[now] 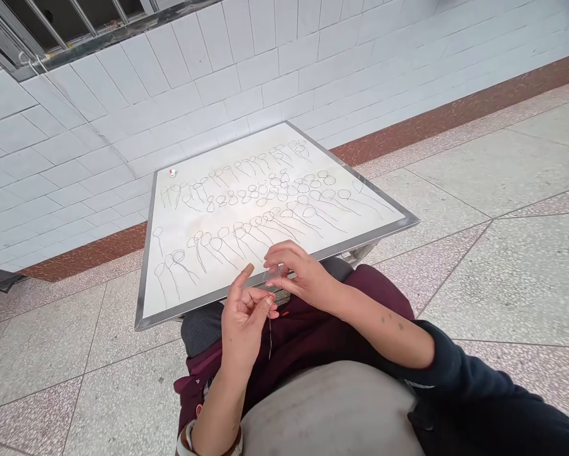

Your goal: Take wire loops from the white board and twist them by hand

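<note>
My left hand (246, 310) is closed in a pinch on a thin wire (270, 339), whose tail hangs below the thumb over my lap. A tan wrap (249, 269) covers one raised fingertip of that hand. Just to the right, my right hand (300, 275) is curved around the wire's upper part, thumb and fingers apart. A faint curve of the wire shows between the hands; whether the right fingers touch it is hard to see. Beyond the hands, rows of wire loops with long tails (241, 231) lie on the white tabletop (208, 291).
Several small loops shaped like figure eights (241, 195) lie mid-table. A small white and red object (173, 172) sits near the far left corner. The table has a grey metal rim (144, 266) and stands near a white tiled wall (241, 76). Speckled floor tiles (526, 272) surround it.
</note>
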### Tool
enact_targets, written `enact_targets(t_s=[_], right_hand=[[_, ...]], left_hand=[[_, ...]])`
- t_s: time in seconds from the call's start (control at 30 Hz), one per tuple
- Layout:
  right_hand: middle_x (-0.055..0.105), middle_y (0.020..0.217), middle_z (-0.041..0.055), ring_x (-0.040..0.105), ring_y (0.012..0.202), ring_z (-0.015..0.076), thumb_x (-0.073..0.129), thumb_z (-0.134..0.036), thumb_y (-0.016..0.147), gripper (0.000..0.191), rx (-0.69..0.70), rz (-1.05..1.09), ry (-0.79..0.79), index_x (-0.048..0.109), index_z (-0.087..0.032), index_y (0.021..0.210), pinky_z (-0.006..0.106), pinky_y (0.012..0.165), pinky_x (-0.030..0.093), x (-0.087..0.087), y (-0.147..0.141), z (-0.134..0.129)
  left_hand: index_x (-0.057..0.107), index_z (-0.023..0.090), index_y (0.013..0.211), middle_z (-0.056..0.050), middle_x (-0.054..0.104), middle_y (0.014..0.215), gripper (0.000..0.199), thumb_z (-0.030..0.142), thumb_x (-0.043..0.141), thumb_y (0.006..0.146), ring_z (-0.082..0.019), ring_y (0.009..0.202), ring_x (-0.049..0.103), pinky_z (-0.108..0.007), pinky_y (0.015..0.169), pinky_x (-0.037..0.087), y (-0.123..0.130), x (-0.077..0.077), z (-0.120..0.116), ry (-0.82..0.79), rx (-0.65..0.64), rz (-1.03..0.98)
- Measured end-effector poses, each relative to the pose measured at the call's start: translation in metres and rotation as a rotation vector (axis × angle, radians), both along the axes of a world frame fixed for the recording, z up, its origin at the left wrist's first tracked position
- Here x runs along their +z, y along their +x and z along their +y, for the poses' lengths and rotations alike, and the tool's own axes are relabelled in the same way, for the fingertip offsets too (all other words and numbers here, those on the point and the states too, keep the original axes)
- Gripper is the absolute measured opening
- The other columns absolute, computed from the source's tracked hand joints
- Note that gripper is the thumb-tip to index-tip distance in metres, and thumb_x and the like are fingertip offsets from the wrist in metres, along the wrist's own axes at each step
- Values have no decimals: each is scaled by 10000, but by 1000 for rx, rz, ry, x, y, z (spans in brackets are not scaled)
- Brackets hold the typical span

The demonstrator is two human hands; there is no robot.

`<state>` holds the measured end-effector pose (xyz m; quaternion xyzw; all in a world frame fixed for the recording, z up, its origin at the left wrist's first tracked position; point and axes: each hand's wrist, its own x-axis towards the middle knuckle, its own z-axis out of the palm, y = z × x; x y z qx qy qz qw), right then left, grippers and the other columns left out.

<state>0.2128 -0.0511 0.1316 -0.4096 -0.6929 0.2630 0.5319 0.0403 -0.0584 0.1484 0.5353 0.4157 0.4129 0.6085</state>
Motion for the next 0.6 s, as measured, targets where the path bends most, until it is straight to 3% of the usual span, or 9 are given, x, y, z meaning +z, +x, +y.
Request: enact_targets(t_s=[0.2,0.4,0.6], right_hand=[[614,855,-5,613,639,99,553,-260,918,65,185,153,-280,589,-232,965,189,472,483,11,3,1],[654,868,-4,612,643,93,524,-248,927,47,247,230,-330,496,-223,955,171,455,449,8,5,0],[659,862,-2,557,593,71,532,-255,929,81,268,280,-373,465,-214,949,148,425,402,8,6,0]], left_hand=[[464,263,1370,13,660,806,602,243,693,813,-133,732,634,-296,694,577,-2,-5,-1,-3,-80,1],[450,266,1392,-17,670,885,649,204,699,796,-160,854,651,-304,742,576,-1,-8,-1,25,-95,52],[481,271,1373,-32,662,986,609,213,684,802,-139,824,648,-296,746,574,1,-10,-2,62,-53,94]])
